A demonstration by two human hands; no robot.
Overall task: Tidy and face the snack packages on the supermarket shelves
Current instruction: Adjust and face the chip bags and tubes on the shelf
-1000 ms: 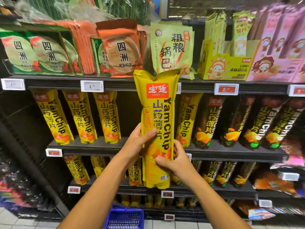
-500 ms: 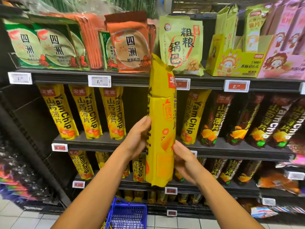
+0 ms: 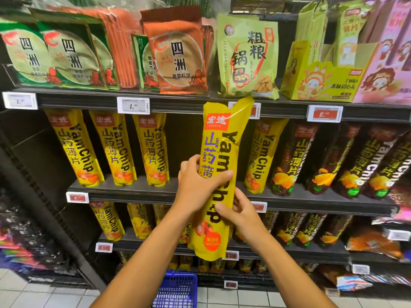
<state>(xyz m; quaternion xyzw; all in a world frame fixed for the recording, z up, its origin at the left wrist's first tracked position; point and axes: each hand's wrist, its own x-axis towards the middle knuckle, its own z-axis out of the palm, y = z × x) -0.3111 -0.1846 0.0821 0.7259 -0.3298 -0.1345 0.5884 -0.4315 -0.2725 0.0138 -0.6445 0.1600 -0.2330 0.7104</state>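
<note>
A tall yellow YamChip package (image 3: 219, 147) stands upright in front of the middle shelf (image 3: 138, 192), its printed front toward me. My left hand (image 3: 198, 183) wraps round its middle with the thumb across the front. My right hand (image 3: 239, 213) grips its lower right side from behind. Three yellow YamChip packages (image 3: 113, 147) lean in a row on the shelf to the left. One more yellow package (image 3: 262, 156) leans just right of the held one. A dark gap (image 3: 184, 143) on the shelf lies behind the held package.
Dark YamChip packages (image 3: 333, 161) fill the shelf's right part. Green and orange cracker bags (image 3: 175, 52) and a yellow display box (image 3: 320, 81) stand on the top shelf. More YamChip packs sit on the lower shelf (image 3: 155, 241). A blue basket (image 3: 178, 290) stands on the tiled floor.
The package has been turned from side-on to front-facing and has moved lower and closer to the shelf gap. My left hand has shifted round onto its front.
</note>
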